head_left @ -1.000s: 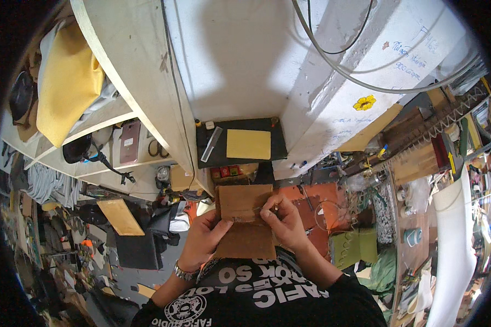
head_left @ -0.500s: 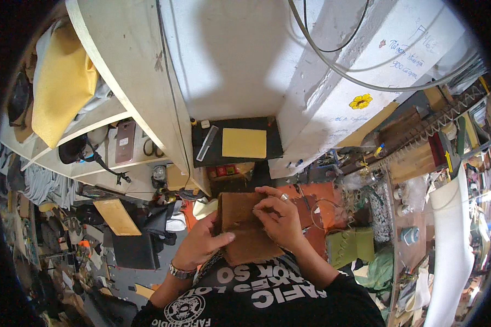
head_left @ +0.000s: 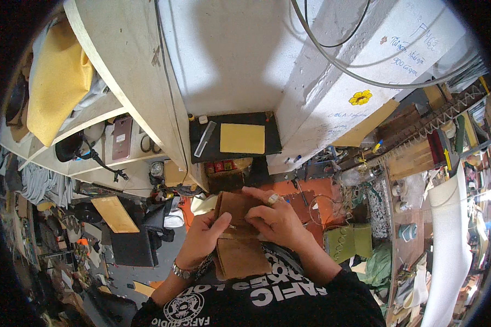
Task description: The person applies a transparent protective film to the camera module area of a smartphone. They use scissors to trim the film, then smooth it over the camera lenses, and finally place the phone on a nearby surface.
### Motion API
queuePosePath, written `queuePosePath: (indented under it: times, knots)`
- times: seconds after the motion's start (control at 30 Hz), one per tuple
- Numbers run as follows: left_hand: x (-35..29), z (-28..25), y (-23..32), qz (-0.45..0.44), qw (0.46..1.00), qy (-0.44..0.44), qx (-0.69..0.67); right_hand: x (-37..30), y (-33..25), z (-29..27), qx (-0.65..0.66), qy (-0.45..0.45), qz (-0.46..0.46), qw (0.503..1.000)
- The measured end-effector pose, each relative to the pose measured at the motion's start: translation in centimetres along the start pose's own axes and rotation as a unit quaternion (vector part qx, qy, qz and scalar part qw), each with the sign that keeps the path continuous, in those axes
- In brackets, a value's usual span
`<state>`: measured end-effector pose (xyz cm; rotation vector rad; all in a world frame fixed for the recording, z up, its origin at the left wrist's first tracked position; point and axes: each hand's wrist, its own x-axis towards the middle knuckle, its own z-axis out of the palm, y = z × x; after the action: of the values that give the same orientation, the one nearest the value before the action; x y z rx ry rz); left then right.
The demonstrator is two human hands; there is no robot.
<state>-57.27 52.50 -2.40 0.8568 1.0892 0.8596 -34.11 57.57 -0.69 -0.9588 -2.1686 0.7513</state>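
In front of my chest is a brown leather wallet, with an upper panel and a lower panel divided by a crease or opening. A small pale spot shows near its middle; I cannot make out what it is. My left hand is closed on its left edge, thumb on the front and the other fingers mostly hidden. My right hand, with a ring, is closed at the upper right, its index finger along the top edge and the other fingers curled against the leather.
Ahead, a small black table bears a yellow sheet and a metal ruler. Shelves with a phone stand on the left. A black box and scraps crowd the floor. At right is a white roll.
The wallet's lower panel has tipped downward, and a crease or opening now shows across its middle. My left thumb has moved up, and my right fingers have curled closer to the leather.
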Motion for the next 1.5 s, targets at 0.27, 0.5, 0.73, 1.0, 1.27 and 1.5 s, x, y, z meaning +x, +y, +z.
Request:
queuePosePath:
  times: [0.27, 0.5, 0.73, 1.0, 1.27, 1.5]
  knots:
    - [0.6, 0.3, -1.1, 0.073, 0.955, -0.102, -0.270, -0.2, 1.3, 4.2, 0.152, 0.384, 0.141, 0.900]
    - [1.0, 2.3, -1.4, 0.234, 0.971, -0.035, -0.023, -2.3, 0.7, 6.9, 0.046, 0.325, 0.097, 0.940]
    - [1.0, 1.4, -2.2, 0.216, 0.955, 0.029, 0.199, -2.1, 0.0, 6.7, 0.105, 0.331, 0.140, 0.927]
    - [1.3, -0.1, -2.8, 0.077, 0.938, 0.056, -0.334, -1.9, -0.7, 6.0, 0.129, 0.284, 0.148, 0.938]
    - [1.7, -0.6, -2.8, 0.091, 0.937, 0.101, -0.321, -0.2, -1.4, 2.4, -0.058, 0.225, 0.027, 0.972]
    - [1.8, -0.8, -1.1, 0.110, 0.934, 0.141, -0.310, 0.3, -2.2, 0.1, -0.098, 0.016, -0.071, 0.992]
